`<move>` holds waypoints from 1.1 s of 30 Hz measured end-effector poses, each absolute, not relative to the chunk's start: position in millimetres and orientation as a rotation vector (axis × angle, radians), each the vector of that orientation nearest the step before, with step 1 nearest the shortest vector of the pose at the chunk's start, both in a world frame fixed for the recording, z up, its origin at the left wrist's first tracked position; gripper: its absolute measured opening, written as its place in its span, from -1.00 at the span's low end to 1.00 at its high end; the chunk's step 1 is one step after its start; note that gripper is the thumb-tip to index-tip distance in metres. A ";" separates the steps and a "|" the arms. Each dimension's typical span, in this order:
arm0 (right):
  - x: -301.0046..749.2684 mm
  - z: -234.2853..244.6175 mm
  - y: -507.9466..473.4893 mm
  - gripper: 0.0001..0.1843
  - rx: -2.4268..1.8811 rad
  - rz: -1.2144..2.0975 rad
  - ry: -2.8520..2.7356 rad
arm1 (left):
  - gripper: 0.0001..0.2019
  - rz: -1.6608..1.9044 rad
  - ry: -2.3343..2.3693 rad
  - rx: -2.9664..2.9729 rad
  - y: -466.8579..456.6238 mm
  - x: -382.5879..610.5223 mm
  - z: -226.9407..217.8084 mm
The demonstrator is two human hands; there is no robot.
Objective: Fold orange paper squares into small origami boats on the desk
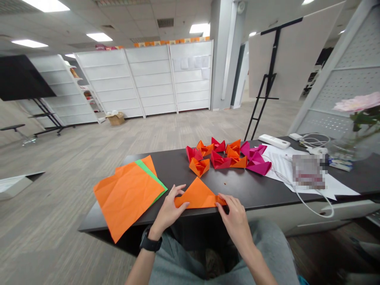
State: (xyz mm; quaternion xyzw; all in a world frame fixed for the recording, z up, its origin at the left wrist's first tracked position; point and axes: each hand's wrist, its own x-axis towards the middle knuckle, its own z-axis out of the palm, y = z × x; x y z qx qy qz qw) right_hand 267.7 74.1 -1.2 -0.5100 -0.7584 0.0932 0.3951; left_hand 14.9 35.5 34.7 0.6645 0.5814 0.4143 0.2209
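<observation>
An orange origami paper [198, 194], folded into a triangle with its point away from me, lies at the table's front edge. My left hand [170, 206] holds its left corner, the thumb resting on the paper and the fingers curved around that end. At the opposite corner, my right hand [234, 213] pinches a small folded part between thumb and fingers. Just beyond the triangle stand several folded paper boats in orange [199, 167], red [220, 160] and magenta [259, 163]. To the left lies a stack of flat orange sheets [127, 194], with a green sheet [151, 174] showing beneath.
The dark table [178, 156] also bears printed papers [277, 160], a white power strip [274, 141], a looping white cable [314, 215] and a glass vase with a pink flower [358, 102] at the right. A cardboard box [115, 118] sits on the floor beyond.
</observation>
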 end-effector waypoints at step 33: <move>280.8 12.8 102.1 -0.78 -0.983 0.522 -2.102 | -0.47 0.491 1.521 2.708 13.6 25.8 56.7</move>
